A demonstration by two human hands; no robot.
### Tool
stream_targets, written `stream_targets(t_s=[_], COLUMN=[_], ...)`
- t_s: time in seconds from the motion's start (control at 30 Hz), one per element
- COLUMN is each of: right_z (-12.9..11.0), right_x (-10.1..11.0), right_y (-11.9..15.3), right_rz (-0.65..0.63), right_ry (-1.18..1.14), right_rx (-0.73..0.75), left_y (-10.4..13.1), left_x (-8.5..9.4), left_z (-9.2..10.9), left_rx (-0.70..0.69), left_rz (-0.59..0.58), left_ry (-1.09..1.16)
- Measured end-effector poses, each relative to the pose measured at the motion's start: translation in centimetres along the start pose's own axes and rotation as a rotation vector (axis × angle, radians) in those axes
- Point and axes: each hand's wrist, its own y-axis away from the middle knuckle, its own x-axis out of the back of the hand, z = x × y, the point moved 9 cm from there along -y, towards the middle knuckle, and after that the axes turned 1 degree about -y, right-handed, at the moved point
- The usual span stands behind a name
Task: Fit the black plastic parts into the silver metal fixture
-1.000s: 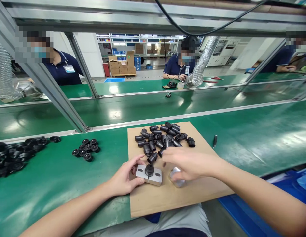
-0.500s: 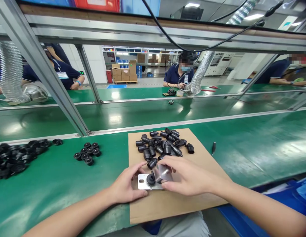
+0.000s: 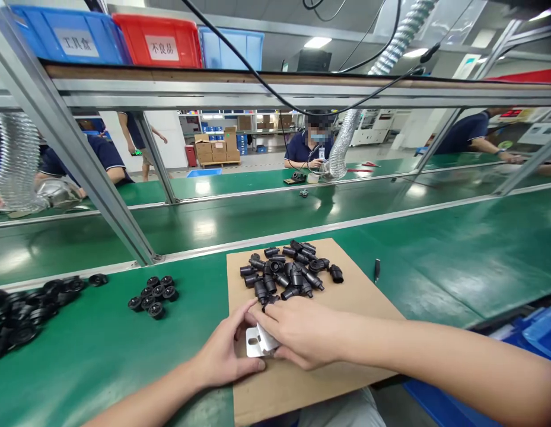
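Lying at far left on the green counter: one heap of black parts, loose and overlapping. Next, one small group of round black caps, set close together.

Left forearm: slanting up and rightward from the lower edge. Left hand: palm turned right, thumb stretched along the near side, fingers bent round the far side; thumb and fingers clamped about the left end of a silver plate.

Silver plate: flat, slotted at its visible left end, over the left part of a brown cardboard sheet; remainder hidden by the right hand. Bent metal piece: tilted, over the plate, just right of the slot.

Pile of black fittings: on the sheet, beyond both hands, jumbled. Right hand: back upward, fingers reaching left over the metal piece, thumb beneath on the near side, closed on it; fingertips next to the left hand's. Right forearm: nearly level, entering from the right edge.

Utility knife: dark, on the counter, right of the sheet. Blue bin: far right, lower than the counter.
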Motion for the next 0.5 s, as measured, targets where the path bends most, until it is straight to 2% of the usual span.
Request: stream_targets(t_s=[0.13,0.23,0.3,0.33,0.37,0.47,0.5], right_z=[-0.1,-1.3,-2.2,-2.1,-1.7,0.5,0.7], right_x=[0.6,1.4,1.3,0.9,0.6,0.0,0.2], right_y=[-1.2,-1.6,-1.7,-1.9,-2.2,-3.1,-3.1], right_rz=[-0.134,-0.104,-0.101,-0.119,-0.144,-0.224,-0.233], right_ry=[0.118,0.186,0.184,0.168,0.149,0.111,0.105], right_rx=[-0.048,0.155,0.316,0.336,0.301,0.042,0.016], left_y=[0.1,0.2,0.2,0.2,0.3,0.3,0.3], left_x=[0.1,0.0,0.0,0.0,0.1,0.2,0.2], left_z=[0.3,0.1,0.1,0.1,0.2,0.3,0.3], left_rx=[0.008,0.026,0.022,0.018,0.017,0.029,0.032], left_rz=[0.016,0.016,0.014,0.019,0.029,0.055,0.056], left_ry=[0.007,0.007,-0.003,-0.015,-0.031,-0.07,-0.067])
